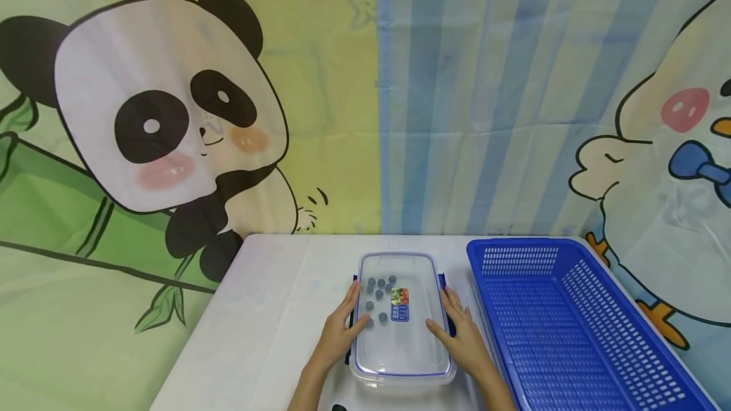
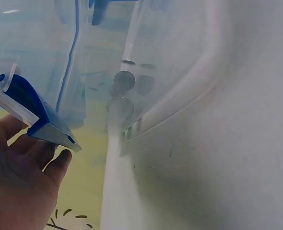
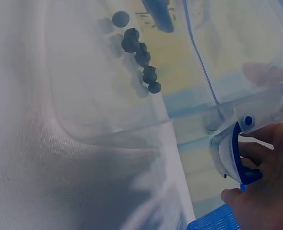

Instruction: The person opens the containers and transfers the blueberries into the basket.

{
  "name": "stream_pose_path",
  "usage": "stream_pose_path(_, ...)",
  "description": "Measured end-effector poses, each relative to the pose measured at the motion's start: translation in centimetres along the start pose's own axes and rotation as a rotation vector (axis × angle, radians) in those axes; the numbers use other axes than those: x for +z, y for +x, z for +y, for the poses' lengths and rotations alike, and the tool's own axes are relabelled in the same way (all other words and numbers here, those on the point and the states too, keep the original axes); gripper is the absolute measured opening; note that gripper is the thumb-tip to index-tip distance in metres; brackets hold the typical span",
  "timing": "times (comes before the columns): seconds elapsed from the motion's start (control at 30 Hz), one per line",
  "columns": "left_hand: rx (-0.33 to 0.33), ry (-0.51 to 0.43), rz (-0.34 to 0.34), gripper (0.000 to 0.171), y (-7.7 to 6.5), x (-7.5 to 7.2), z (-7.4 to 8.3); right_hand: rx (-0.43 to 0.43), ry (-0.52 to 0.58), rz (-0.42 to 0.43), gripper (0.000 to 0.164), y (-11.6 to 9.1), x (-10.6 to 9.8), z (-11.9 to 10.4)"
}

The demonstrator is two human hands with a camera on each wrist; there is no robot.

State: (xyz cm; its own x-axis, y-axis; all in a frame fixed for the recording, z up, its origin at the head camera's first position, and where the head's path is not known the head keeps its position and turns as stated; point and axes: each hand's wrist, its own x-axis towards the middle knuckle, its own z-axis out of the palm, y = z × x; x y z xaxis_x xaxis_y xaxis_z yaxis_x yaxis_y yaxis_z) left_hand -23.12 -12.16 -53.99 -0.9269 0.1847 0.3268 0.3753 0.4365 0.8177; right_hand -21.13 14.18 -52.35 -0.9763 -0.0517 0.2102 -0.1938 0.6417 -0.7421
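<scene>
We are seeing, as the largest thing, a printed curtain (image 1: 325,81), which is hanging behind everything and is showing a panda (image 1: 171,49) on the left and a white bird (image 1: 679,208) on the right. Before it a white table (image 1: 263,309) is standing. On its right side a blue plastic basket (image 1: 548,328) is lying, with walls full of small holes. Just left of the basket, a transparent container (image 1: 400,382) is resting on the table between the two hands, and its clear lid (image 1: 411,351) with blue edge line is covering it. The left hand (image 1: 338,333) and the right hand (image 1: 465,338) are touching it from opposite sides; the fingers are lying rather straight along the sides, and the thumbs are spreading apart from them, over the lid. How strongly they are pressing, we are not able to tell. Near the fingers, the left side flap (image 2: 24,93) and the right side flap (image 3: 228,155) are standing out, tilted from the container walls. On the lid a coloured label (image 1: 400,305) is sitting. Under it, inside, dark round berries (image 1: 381,283) are lying, mostly in the left half.
</scene>
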Motion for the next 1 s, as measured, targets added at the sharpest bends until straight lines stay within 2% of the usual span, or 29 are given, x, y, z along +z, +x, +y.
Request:
stream_pose_path(0.13,-0.026,-0.019,0.007,0.064,-0.2,0.1,0.4,0.032,0.044,-0.007,0.074,-0.2,0.1,0.0)
stream_pose_path(0.3,-0.062,-0.103,0.014,0.064,-0.5,-0.3,3.1,0.05,0.182,-0.016,0.073,-0.3,0.3,-0.2)
stream_pose_path(0.43,-0.065,-0.096,0.001,0.06,-0.5,-0.7,4.7,0.061,0.281,-0.034,0.073,-0.4,0.3,-0.5)
stream_pose_path(0.53,-0.059,-0.079,0.007,0.058,-0.6,-0.7,4.8,0.06,0.321,-0.041,0.074,-0.5,0.4,-0.6)
stream_pose_path(0.67,-0.037,-0.108,0.031,0.056,-0.6,-0.6,4.5,0.036,0.4,-0.04,0.071,-0.6,0.6,-0.5)
stream_pose_path(1.0,0.037,-0.128,0.109,0.056,-0.4,-0.2,4.1,-0.047,0.587,0.019,0.068,-0.4,1.3,-0.3)
